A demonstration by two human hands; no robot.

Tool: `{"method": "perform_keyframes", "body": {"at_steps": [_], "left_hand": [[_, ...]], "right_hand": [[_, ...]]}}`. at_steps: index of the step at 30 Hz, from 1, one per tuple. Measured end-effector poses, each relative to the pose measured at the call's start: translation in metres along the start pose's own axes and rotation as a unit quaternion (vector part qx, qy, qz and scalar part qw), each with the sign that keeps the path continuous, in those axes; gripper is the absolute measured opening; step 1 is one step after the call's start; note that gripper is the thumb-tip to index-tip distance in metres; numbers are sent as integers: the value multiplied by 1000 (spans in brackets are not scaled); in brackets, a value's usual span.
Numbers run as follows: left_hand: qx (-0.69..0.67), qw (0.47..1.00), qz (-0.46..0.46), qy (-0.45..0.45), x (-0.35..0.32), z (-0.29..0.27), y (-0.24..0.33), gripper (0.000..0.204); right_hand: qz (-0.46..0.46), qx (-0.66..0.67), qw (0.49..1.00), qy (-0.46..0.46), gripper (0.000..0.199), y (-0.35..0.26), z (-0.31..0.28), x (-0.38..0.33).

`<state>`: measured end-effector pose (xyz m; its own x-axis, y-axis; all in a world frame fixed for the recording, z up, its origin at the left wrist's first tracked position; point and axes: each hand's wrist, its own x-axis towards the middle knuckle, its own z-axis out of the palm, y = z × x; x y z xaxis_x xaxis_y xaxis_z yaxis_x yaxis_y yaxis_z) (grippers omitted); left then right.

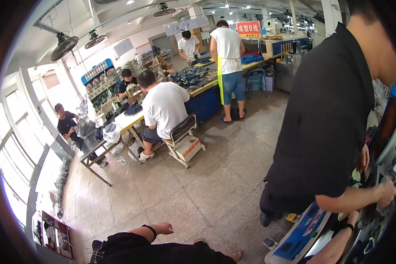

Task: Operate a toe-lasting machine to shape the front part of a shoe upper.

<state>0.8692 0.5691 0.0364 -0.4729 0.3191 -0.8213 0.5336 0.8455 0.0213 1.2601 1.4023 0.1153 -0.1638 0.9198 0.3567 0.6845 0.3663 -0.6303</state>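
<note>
My left hand [165, 228] hangs over the tiled floor at the lower middle, a dark band on its wrist. Its fingers are curled in, and no object shows in them. At the lower right my right hand [353, 217] reaches onto a crowded workbench [361, 240], with a black band round that wrist. Its fingers are small and partly hidden, so a grip cannot be made out. A pale green curved piece [342, 216] lies close beside it. Just beyond, the hand [386, 194] of a co-worker in a black shirt is over the same bench.
The co-worker [317, 114] stands close on my right. A blue and white machine casing [297, 235] is beside the bench. Ahead, a seated person [166, 108] works at a table, and another person [228, 57] stands by a long table bearing dark shoe parts [193, 77]. A rack [55, 235] stands lower left.
</note>
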Motion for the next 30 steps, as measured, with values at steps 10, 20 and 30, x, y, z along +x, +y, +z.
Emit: {"method": "perform_keyframes", "body": {"at_steps": [10,20,30], "left_hand": [[-26,977,195,82,75,-55,-21,40],[-147,768,599,-172,-6,-86,216,56],[91,601,683,-405,-269,112,303,96]], "right_hand": [[358,-88,913,174,48,-190,-126,-294],[233,-211,940,129,41,-312,-212,-596],[413,-337,843,73,32,-293,-349,-827]]}}
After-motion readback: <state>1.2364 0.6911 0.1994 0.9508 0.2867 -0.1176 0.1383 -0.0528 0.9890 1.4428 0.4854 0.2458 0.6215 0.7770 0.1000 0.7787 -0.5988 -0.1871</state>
